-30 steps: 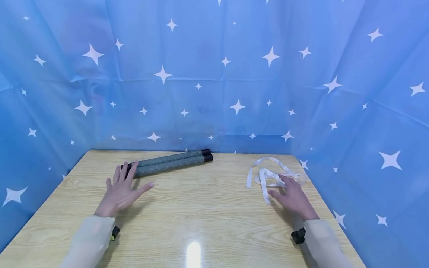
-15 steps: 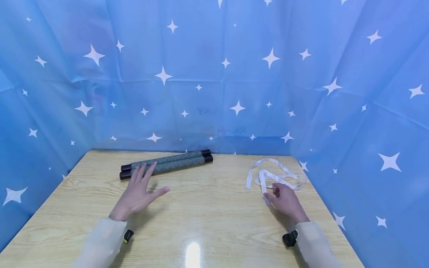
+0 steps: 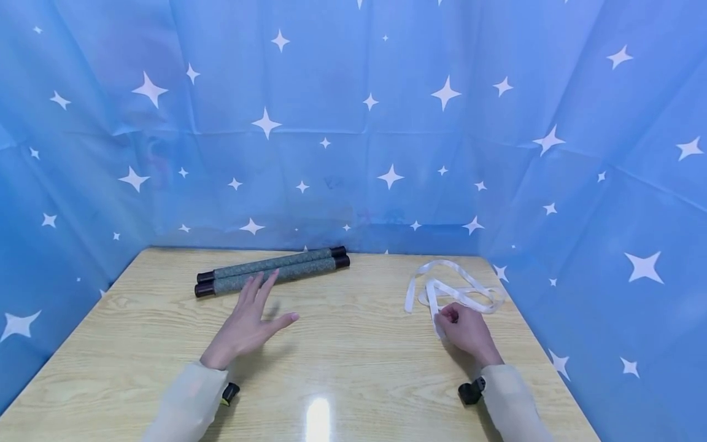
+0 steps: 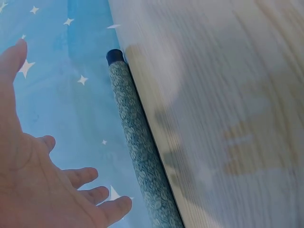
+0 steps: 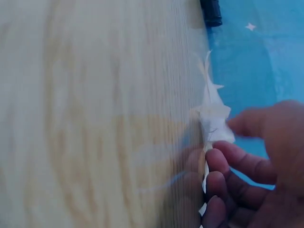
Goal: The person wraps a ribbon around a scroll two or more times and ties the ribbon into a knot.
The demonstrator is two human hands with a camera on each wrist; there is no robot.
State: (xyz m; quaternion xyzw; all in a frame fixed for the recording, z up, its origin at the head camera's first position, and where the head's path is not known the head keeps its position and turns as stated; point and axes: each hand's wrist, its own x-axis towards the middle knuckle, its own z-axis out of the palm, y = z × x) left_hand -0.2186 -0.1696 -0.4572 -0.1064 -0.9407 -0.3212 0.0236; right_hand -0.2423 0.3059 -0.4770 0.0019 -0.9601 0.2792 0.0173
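You have a pale wood table before you, its grain running from side to side, its far corners rounded, and a bright patch of glare low in your head view. Past its far edge and along both sides, you face a creased blue curtain scattered with white four-pointed stars of mixed sizes.

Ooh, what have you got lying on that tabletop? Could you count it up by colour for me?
Grey-green rolls with dark ends: 2 (the nearer roll and the farther roll)
White ribbon heap: 1 (I can't tell whether it's a single length)
Total: 3
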